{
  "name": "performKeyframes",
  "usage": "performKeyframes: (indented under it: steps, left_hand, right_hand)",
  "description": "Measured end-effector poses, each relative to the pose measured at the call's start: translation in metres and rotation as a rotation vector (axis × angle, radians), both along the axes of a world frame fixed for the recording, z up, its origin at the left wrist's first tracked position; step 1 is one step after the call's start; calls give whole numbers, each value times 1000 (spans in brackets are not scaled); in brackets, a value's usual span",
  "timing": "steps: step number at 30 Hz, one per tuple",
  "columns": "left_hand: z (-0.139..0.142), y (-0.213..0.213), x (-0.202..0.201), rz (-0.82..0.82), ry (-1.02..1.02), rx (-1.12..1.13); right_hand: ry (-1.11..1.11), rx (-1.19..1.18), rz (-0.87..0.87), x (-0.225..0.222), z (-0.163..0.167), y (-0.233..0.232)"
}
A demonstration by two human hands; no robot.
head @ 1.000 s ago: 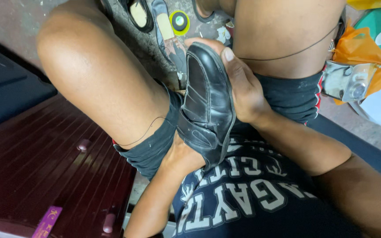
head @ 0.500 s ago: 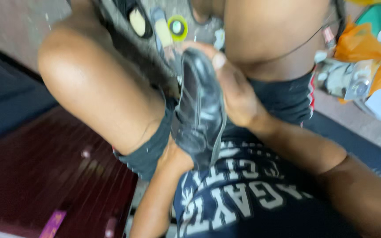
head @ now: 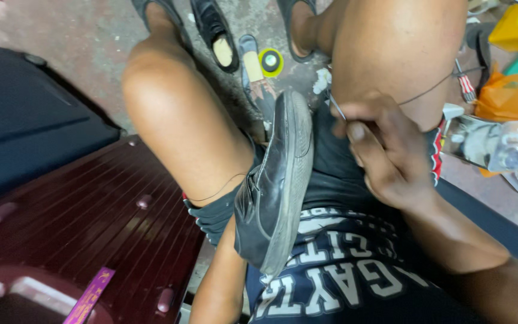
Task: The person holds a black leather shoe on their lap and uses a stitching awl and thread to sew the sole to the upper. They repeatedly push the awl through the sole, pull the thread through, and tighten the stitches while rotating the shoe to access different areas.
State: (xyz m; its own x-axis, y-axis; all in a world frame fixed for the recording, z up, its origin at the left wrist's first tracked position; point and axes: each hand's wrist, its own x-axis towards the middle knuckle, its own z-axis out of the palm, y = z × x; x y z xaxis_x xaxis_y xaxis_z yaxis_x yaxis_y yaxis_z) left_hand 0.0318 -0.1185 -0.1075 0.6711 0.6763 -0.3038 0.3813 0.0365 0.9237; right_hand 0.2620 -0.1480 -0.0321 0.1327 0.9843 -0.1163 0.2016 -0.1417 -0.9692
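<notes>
A black leather shoe (head: 277, 186) stands on edge in my lap between my knees, its grey sole turned to the right. My left forearm (head: 220, 282) runs up to the shoe's heel opening; the left hand itself is hidden by the shoe it props up. To the right of the sole, my right hand (head: 385, 150) pinches a thin metal needle (head: 336, 108). It is clear of the shoe. A dark thread (head: 433, 89) runs from the needle across my right thigh.
A maroon ribbed suitcase (head: 61, 228) and a dark blue case (head: 25, 120) lie at my left. On the concrete floor ahead are another black shoe (head: 214, 30), a brush (head: 250, 63) and a round yellow tin (head: 270, 61). An orange bag (head: 505, 102) and clear packaging (head: 487, 144) sit at right.
The shoe has turned from upper-facing to sole-facing. My right hand has come off the shoe's toe and now holds the needle beside it.
</notes>
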Motion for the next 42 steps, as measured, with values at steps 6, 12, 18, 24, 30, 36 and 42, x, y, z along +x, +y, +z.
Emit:
performKeyframes:
  steps: [6, 12, 18, 24, 30, 36, 42]
  left_hand:
    - [3, -2, -18, 28, 4, -28]
    - [3, -1, -25, 39, 0, -41]
    - [2, 3, -31, 37, -1, -51]
    - [0, 1, -30, 35, -2, -60]
    - [-1, -3, -31, 28, -2, -73]
    - [-2, -3, -33, 25, -4, -87]
    - [-3, 2, -34, 12, -4, -111]
  right_hand:
    - [-104, 236, 244, -2, 24, 13]
    - [-226, 157, 357, -11, 37, 33]
    - [-356, 172, 398, -15, 38, 37]
    - [-515, 156, 484, -8, 40, 40]
    - [-757, 223, 540, -9, 47, 45]
    - [-731, 225, 531, -11, 39, 56]
    - [-669, 188, 540, -12, 22, 71]
